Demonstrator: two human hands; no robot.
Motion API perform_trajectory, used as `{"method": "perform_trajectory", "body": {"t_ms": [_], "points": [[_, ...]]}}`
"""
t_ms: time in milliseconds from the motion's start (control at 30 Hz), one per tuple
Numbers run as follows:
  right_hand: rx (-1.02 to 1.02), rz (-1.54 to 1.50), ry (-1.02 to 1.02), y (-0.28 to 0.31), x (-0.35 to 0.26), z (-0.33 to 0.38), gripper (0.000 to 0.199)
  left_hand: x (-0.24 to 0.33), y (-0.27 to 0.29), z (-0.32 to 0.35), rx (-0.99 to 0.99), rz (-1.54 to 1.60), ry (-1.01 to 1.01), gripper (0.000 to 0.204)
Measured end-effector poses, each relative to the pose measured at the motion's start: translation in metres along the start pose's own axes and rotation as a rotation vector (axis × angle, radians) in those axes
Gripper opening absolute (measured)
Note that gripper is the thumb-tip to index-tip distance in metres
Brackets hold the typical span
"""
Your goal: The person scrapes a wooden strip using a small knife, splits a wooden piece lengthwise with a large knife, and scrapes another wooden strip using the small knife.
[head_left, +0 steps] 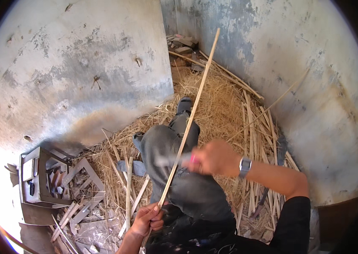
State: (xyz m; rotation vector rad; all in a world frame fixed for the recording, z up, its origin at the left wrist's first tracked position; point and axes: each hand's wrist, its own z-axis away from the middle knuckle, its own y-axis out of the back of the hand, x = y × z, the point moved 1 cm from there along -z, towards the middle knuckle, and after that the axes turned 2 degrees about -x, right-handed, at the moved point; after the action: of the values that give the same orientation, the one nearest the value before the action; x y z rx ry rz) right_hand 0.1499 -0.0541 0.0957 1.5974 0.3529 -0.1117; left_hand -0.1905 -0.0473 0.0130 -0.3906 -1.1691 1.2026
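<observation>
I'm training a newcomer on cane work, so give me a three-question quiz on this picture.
1. True or false: the left hand grips the lower end of the long pale cane strip.
2. Which wrist wears the grey-strapped wristwatch? A) left B) right
3. Fill in: the blurred right hand holds a small tool with a ___ handle against the strip.

Key: 1 true; 2 B; 3 pink. The strip runs up over the person's grey-trousered legs, above the straw-covered floor.

Black short sleeve [293, 220], grey wristwatch [244, 166], faded grey trousers [187, 186], dark shoe [184, 104]
</observation>
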Motion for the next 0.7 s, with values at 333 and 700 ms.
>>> {"method": "perform_trajectory", "body": {"t_ms": [333,700], "points": [[0.101,0.094,-0.048,-0.013,-0.012,0.012,0.068,-0.017,0.001,-0.003,0.209,-0.61,-0.281,0.038],[0.374,0.17,-0.25,0.012,0.059,-0.016,0.056,-0.016,-0.004,-0.008,0.34,-0.741,-0.32,0.039]]}}
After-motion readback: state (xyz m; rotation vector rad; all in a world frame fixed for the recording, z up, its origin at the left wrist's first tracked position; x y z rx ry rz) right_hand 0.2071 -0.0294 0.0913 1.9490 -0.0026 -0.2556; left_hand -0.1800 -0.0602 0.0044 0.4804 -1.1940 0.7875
